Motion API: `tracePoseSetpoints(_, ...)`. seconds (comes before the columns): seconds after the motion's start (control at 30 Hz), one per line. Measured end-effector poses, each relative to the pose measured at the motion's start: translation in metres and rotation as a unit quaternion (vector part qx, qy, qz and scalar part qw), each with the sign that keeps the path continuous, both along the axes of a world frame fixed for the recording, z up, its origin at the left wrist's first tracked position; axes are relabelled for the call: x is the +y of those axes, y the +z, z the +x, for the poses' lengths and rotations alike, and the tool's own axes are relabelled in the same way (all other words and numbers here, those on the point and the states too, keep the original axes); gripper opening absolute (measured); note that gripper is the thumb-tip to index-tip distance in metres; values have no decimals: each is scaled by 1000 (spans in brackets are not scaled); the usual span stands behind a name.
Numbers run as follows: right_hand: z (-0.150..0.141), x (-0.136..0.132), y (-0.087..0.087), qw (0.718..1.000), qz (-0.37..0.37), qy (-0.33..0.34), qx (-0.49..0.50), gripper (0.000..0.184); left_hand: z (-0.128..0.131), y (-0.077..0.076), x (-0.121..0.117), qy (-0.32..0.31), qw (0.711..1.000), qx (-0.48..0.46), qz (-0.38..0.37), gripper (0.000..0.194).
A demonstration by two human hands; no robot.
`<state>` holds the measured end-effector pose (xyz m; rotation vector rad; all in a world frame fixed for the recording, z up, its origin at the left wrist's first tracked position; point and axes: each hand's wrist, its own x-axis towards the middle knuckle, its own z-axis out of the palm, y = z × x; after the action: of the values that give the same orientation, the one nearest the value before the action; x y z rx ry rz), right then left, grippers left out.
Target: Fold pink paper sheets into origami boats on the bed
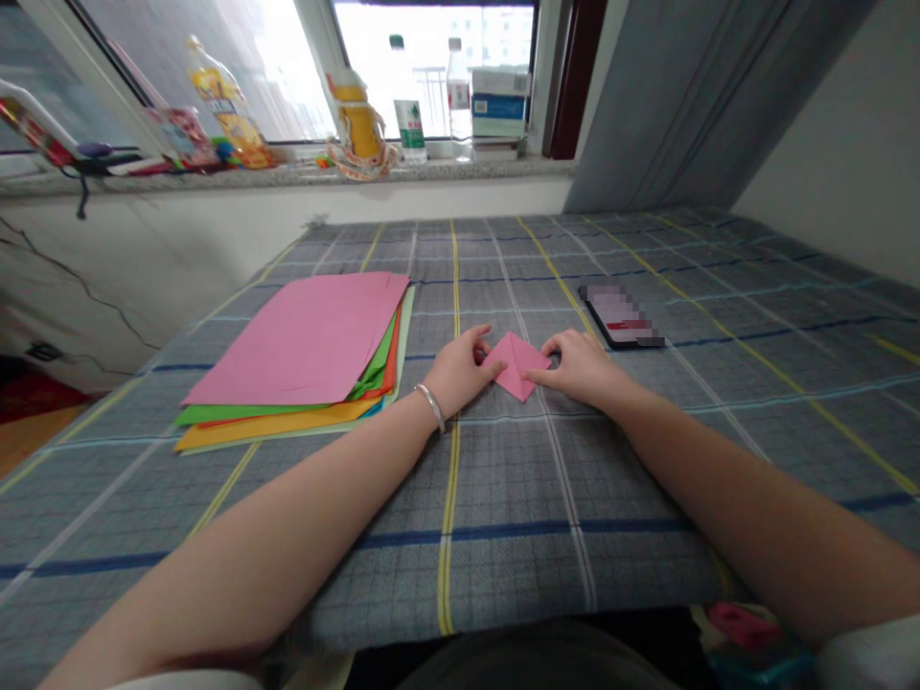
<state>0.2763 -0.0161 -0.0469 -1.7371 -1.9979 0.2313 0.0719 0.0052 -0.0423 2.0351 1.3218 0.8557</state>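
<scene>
A small piece of pink paper folded into a diamond-like shape lies on the plaid grey cover. My left hand holds its left corner, and my right hand holds its right side with the fingertips. A silver bangle circles my left wrist. To the left of my left hand lies a loose stack of coloured paper sheets, with pink on top and green, orange and yellow showing below.
A phone with a pixelated screen lies beyond my right hand. Past the far edge of the cover, a stone windowsill holds bottles, a box and other clutter. A grey curtain hangs at the far right.
</scene>
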Motion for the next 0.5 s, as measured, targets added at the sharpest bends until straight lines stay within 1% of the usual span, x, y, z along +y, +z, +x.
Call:
tracePoseSetpoints(0.07, 0, 2, 1, 993, -43, 1, 108, 33, 2, 1, 0, -2, 994, -100, -42, 58)
tracePoseSetpoints(0.13, -1, 1, 5, 967, -87, 28, 237, 30, 3, 3, -3, -18, 982, -171, -77, 50)
tracePoseSetpoints(0.2, -4, -1, 10, 932, -98, 54, 345, 31, 3, 6, -6, -47, 976, -183, -104, 40)
tracePoseSetpoints(0.27, -7, -2, 15, 901, -79, 54, 424, 35, 3, 9, -9, -75, 980, -142, -119, 30)
tracePoseSetpoints(0.33, -11, -3, 16, 877, -58, 42, 476, 40, 4, 10, -10, -78, 986, -95, -115, 25)
tracePoseSetpoints(0.37, -13, -3, 16, 869, -58, 42, 489, 41, 4, 11, -11, -74, 987, -85, -113, 24)
tracePoseSetpoints(0.43, -15, -3, 14, 865, -81, 60, 492, 39, 6, 10, -11, -60, 986, -109, -108, 23)
tracePoseSetpoints(0.5, -15, -3, 12, 869, -125, 94, 469, 35, 7, 10, -11, -50, 979, -165, -106, 25)
